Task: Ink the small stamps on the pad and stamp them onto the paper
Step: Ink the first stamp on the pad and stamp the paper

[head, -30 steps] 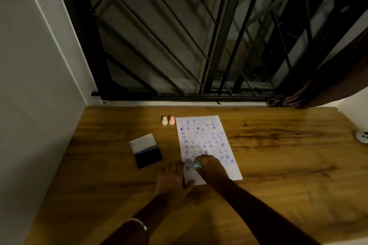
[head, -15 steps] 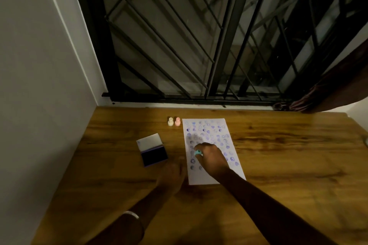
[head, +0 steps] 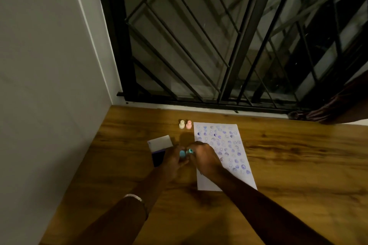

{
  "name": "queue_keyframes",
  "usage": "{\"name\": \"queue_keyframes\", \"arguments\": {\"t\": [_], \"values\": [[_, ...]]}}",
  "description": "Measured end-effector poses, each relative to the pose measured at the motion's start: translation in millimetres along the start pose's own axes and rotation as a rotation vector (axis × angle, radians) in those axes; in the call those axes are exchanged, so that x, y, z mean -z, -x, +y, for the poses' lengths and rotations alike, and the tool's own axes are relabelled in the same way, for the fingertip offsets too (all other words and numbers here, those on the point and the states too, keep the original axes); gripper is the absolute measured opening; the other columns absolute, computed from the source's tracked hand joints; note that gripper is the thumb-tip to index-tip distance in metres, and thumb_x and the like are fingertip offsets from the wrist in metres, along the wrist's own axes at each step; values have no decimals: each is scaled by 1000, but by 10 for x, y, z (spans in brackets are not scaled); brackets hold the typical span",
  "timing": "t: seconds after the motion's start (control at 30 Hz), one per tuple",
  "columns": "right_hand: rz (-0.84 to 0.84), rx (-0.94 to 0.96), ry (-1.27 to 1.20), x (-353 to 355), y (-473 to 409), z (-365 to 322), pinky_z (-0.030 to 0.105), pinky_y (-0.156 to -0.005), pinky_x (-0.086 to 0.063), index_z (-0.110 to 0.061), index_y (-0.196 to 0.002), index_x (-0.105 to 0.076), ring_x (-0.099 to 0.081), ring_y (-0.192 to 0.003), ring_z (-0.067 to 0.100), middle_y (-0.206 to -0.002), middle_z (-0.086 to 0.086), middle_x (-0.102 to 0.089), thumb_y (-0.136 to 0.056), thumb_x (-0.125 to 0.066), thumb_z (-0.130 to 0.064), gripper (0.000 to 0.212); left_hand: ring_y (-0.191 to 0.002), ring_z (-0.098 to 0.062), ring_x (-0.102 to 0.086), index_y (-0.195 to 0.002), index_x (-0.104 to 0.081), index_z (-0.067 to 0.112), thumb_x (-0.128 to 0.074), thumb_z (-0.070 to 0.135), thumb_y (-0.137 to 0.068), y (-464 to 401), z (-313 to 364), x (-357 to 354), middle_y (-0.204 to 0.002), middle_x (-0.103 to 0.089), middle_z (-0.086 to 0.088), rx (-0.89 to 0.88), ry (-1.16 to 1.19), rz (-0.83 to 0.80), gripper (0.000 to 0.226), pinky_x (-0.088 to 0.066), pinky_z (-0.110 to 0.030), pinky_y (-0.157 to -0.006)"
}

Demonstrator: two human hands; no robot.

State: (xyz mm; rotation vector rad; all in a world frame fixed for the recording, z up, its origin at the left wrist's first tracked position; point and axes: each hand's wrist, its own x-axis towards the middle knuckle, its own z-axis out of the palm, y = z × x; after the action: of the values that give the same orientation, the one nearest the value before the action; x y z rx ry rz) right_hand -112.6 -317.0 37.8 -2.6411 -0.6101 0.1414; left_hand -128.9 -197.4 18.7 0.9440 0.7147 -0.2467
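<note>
Here both forearms reach forward over the wooden table (head: 288, 165), the left hand (head: 172, 162) and right hand (head: 205, 158) meeting, fingers closed on small teal stamps (head: 185, 152) between ink pad (head: 158, 153) and paper (head: 223, 153). Blur obscures which hand grips which piece. Beyond, cream stamp (head: 181, 124) and pink stamp (head: 188, 124) stand upright before the window grille (head: 219, 45).

ink pad (head: 158, 155) partly hidden by left hand (head: 175, 162), stamped motifs on paper (head: 223, 145) blurred

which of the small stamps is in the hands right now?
The teal stamp, held between the left hand and right hand. The cream stamp and pink stamp stand untouched beside the paper.
</note>
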Motion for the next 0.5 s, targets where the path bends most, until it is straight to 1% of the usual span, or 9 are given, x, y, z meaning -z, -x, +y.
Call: {"name": "queue_keyframes", "arguments": {"t": [0.03, 0.07, 0.1, 0.13, 0.2, 0.27, 0.33, 0.5], "values": [[-7, 0, -9, -8, -22, -22, 19, -68, -52, -14, -101, -69, -68, -90, 22, -103, 10, -71, -90, -58, -13, 16, -109, -29, -56, -125, -51, 2, -53, 22, -95, -8, -5, 5, -126, -56, -20, -2, 12, -13, 36, -53, -39, -83], [-16, 0, -14, -17, -44, -44, 28, -77, -56, -14, -106, -69, -68, -94, 24, -108, 11, -71, -90, -58, -12, 20, -113, -31, -56, -129, -48, 2, -52, 22, -95, -12, -8, 10, -129, -55, -20, -5, 24, -20, 39, -52, -40, -84], [-27, 2, -8, -24, -61, -61, 33, -84, -56, -14, -110, -68, -67, -98, 25, -112, 11, -70, -90, -57, -11, 23, -117, -32, -55, -131, -46, 3, -52, 22, -96, -18, -6, 9, -131, -55, -20, -8, 31, -24, 41, -52, -42, -86], [-42, 2, 5, -31, -75, -76, 36, -89, -55, -14, -114, -66, -66, -102, 26, -115, 11, -69, -91, -57, -11, 25, -119, -33, -54, -131, -46, 3, -51, 22, -96, -34, -2, 7, -131, -55, -20, -12, 39, -27, 41, -51, -42, -87], [-69, -4, 30, -50, -98, -81, 37, -95, -53, -15, -121, -62, -64, -108, 25, -121, 11, -66, -93, -56, -12, 29, -120, -34, -54, -128, -48, 4, -52, 21, -96, -74, 17, 9, -131, -55, -21, -16, 34, -18, 37, -50, -42, -87], [-66, 3, 41, -66, -122, -74, 35, -96, -53, -15, -123, -61, -63, -110, 24, -123, 10, -66, -94, -54, -11, 30, -119, -34, -54, -121, -51, 4, -51, 20, -95, -120, 27, 11, -131, -55, -21, -5, 17, -8, 30, -49, -42, -85], [-57, 11, 26, -65, -145, -74, 34, -95, -53, -15, -124, -61, -64, -109, 23, -123, 10, -66, -95, -53, -10, 30, -122, -35, -52, -114, -52, 8, -51, 19, -95, -151, 22, 9, -133, -54, -20, -15, -20, -21, 22, -48, -43, -88], [-46, 37, 14, -64, -199, -93, 33, -96, -53, -15, -125, -61, -63, -111, 24, -126, 10, -65, -94, -54, -8, 32, -127, -40, -49, -128, -50, 0, -47, 15, -96, -235, 73, 26, -138, -50, -25, -32, -76, -14, 35, -46, -44, -94]]}}
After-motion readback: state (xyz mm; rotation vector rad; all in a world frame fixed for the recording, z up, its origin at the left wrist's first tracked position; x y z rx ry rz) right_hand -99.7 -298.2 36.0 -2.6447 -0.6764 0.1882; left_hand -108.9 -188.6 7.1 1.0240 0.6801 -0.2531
